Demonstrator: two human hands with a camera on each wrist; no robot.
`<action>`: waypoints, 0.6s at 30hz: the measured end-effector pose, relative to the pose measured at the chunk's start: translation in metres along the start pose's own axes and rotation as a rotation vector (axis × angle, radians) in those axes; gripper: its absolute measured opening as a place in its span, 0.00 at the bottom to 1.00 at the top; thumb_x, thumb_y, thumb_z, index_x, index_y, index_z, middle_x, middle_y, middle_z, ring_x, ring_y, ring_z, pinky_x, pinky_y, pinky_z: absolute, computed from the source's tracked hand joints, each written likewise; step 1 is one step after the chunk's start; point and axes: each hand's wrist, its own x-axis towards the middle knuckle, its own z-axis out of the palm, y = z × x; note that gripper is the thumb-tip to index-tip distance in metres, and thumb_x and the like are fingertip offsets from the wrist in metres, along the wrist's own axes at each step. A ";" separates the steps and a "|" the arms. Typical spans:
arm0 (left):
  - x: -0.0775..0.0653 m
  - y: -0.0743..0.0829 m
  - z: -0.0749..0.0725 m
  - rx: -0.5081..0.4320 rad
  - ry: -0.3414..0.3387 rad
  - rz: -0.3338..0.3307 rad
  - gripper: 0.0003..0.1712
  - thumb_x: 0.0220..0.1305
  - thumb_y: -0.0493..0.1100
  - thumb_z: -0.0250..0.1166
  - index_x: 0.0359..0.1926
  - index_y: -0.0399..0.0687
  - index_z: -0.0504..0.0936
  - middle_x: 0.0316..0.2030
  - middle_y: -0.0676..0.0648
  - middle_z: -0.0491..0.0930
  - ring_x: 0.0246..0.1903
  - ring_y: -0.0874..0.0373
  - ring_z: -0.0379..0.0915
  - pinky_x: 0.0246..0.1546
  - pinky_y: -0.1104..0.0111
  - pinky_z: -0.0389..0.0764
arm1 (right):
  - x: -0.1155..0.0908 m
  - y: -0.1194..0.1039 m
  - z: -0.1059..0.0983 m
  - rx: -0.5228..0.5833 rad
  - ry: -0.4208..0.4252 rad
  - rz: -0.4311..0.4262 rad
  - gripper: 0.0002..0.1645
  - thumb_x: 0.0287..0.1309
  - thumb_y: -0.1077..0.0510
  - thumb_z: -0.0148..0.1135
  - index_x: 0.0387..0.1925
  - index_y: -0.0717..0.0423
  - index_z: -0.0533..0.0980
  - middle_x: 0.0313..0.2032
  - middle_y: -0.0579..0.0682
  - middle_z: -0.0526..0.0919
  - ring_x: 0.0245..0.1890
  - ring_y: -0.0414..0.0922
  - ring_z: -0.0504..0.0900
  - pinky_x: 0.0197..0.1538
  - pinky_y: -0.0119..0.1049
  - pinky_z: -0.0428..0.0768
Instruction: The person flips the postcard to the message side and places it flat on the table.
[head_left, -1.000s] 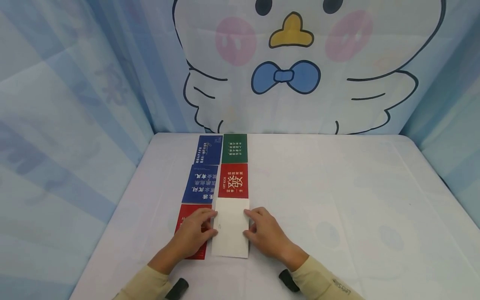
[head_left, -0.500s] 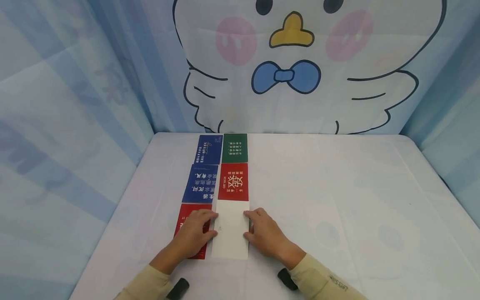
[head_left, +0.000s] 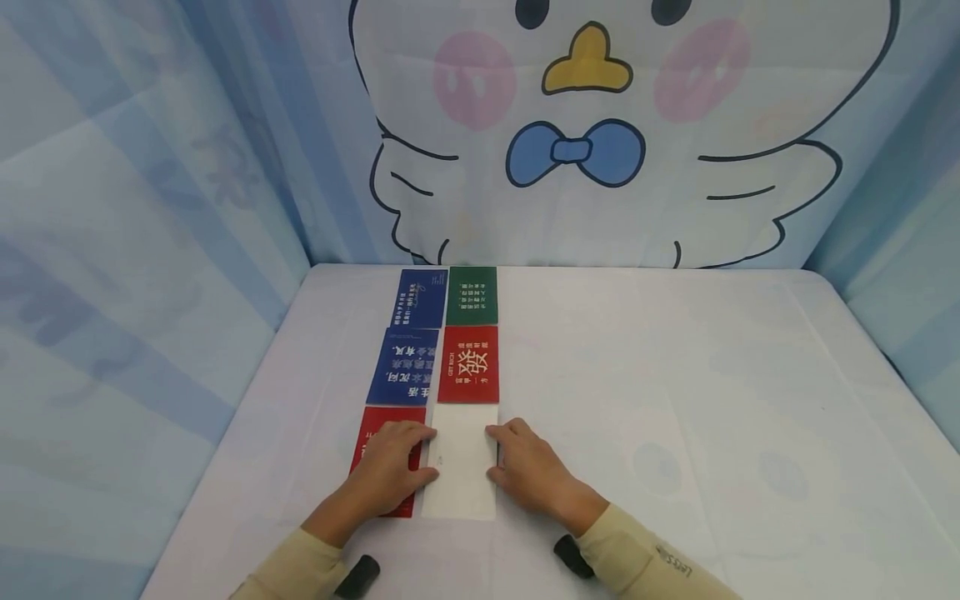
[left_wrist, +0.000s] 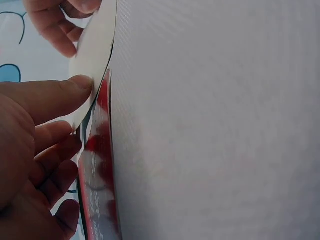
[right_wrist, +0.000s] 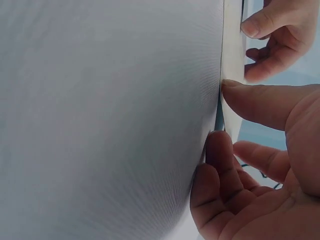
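A plain white card [head_left: 463, 471] lies lengthwise on the white table, just below a red card [head_left: 470, 364] with gold characters. My left hand [head_left: 389, 469] holds the white card's left edge with thumb and forefinger, and its palm is over another red card [head_left: 403, 507], partly hiding it. At the opposite edge, my right hand [head_left: 536, 471] holds the card the same way. Both wrist views show the white card's edge at the thumbs and fingertips; in the left wrist view the glossy red card [left_wrist: 100, 175] lies beneath that hand.
Two blue cards [head_left: 419, 298] [head_left: 402, 367] form the left column above the partly covered red card. A green card [head_left: 472, 296] tops the right column at the table's far edge. The white tablecloth [head_left: 675, 400] stretches to the right, and a printed curtain [head_left: 577, 217] stands behind.
The white card has slid slightly toward me, uncovering more of the red card above it. Both hands have kept hold of its edges and barely shifted.
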 end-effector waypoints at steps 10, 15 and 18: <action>0.001 0.001 -0.001 0.007 -0.019 -0.019 0.34 0.51 0.43 0.79 0.60 0.43 0.79 0.57 0.44 0.77 0.59 0.46 0.68 0.57 0.48 0.75 | 0.002 -0.001 0.000 -0.007 -0.013 0.014 0.35 0.58 0.60 0.72 0.64 0.65 0.71 0.50 0.58 0.76 0.42 0.46 0.77 0.48 0.41 0.82; 0.002 0.001 -0.002 0.019 -0.028 -0.020 0.35 0.51 0.44 0.79 0.60 0.44 0.79 0.57 0.44 0.77 0.59 0.46 0.68 0.57 0.48 0.75 | 0.002 -0.001 -0.001 -0.002 -0.022 0.025 0.35 0.57 0.60 0.72 0.64 0.66 0.71 0.51 0.59 0.75 0.45 0.49 0.78 0.52 0.44 0.82; 0.003 0.001 -0.001 0.026 -0.033 -0.017 0.36 0.51 0.44 0.79 0.62 0.44 0.79 0.60 0.44 0.75 0.60 0.46 0.67 0.57 0.48 0.75 | 0.001 -0.002 -0.001 -0.004 -0.021 0.016 0.34 0.57 0.60 0.72 0.63 0.65 0.72 0.53 0.59 0.75 0.50 0.51 0.78 0.55 0.45 0.80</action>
